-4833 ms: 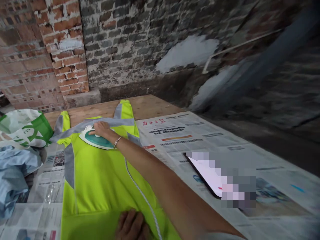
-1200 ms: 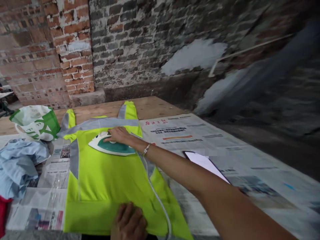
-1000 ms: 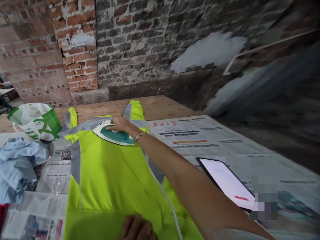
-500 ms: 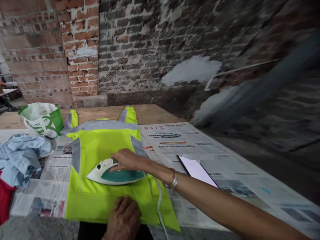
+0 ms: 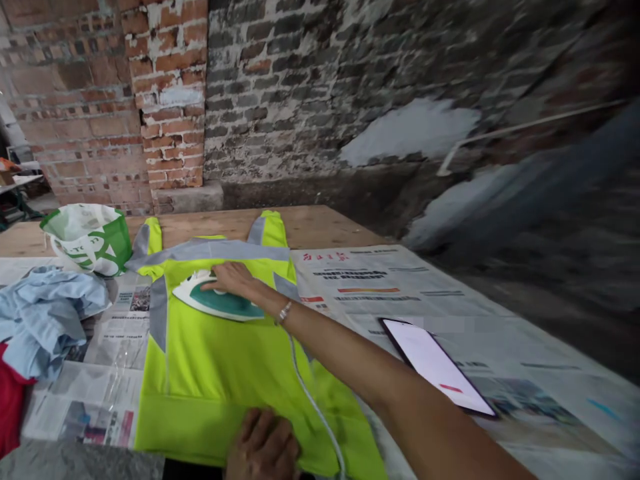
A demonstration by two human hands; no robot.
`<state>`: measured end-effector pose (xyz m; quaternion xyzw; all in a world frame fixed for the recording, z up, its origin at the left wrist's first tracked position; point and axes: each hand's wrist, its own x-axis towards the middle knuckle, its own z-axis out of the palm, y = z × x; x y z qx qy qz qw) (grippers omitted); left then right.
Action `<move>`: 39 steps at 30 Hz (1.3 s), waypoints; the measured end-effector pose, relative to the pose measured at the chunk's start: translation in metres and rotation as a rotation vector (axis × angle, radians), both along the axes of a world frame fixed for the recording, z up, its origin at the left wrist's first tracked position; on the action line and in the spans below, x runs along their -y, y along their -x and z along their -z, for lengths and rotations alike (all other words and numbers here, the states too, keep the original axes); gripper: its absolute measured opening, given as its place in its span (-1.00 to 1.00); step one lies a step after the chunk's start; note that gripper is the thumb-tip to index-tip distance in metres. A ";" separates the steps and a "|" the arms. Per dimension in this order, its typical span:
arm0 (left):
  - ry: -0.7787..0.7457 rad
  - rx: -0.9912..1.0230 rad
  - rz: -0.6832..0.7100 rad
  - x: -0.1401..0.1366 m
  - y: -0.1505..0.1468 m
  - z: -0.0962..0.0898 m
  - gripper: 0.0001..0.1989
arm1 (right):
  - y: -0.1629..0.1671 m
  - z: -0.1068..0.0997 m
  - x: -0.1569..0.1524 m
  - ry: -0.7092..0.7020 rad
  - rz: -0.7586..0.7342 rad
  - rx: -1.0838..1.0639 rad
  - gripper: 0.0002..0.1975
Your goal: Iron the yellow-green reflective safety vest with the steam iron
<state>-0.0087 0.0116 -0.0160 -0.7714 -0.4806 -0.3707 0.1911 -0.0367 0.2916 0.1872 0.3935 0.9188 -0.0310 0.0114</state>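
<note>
A yellow hi-vis top (image 5: 210, 360) with grey panels lies spread flat, sleeves away from me. My right hand (image 5: 231, 279) is closed round the handle of a white and green iron (image 5: 220, 303), which rests on the upper body of the top, its tip pointing left. The iron's pale cord (image 5: 313, 400) trails down across the right side of the cloth. At the near hem, my left hand (image 5: 263, 443) has its fingers curled over the waistband; the fingertips are partly hidden.
Newspaper sheets (image 5: 113, 373) cover the wooden table (image 5: 320, 227). To the right lies a phone (image 5: 440, 367) with a lit screen. On the left are a green and white bag (image 5: 90, 240), crumpled light blue cloth (image 5: 47, 320) and red cloth (image 5: 11, 407). A brick wall (image 5: 280, 100) stands behind.
My right hand has slid the iron away from me, up the top towards the shoulders. The left hand stays at the hem. The view has shifted slightly.
</note>
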 end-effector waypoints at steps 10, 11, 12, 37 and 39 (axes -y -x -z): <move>0.022 -0.018 0.016 0.001 0.002 -0.005 -0.73 | 0.027 -0.009 -0.042 0.040 0.117 -0.048 -0.30; 0.049 -0.013 0.021 0.002 0.003 -0.006 -0.73 | 0.020 -0.010 -0.034 0.065 0.083 -0.031 -0.31; 0.083 -0.011 0.023 0.003 0.004 -0.007 -0.72 | 0.010 -0.011 -0.024 0.087 0.049 -0.013 -0.32; -0.003 -0.106 0.069 0.001 0.015 -0.036 -0.73 | -0.054 -0.003 -0.077 -0.046 0.080 -0.037 -0.30; -0.109 -0.059 0.044 -0.004 0.009 -0.024 -0.66 | -0.047 -0.002 -0.111 -0.053 0.134 -0.044 -0.28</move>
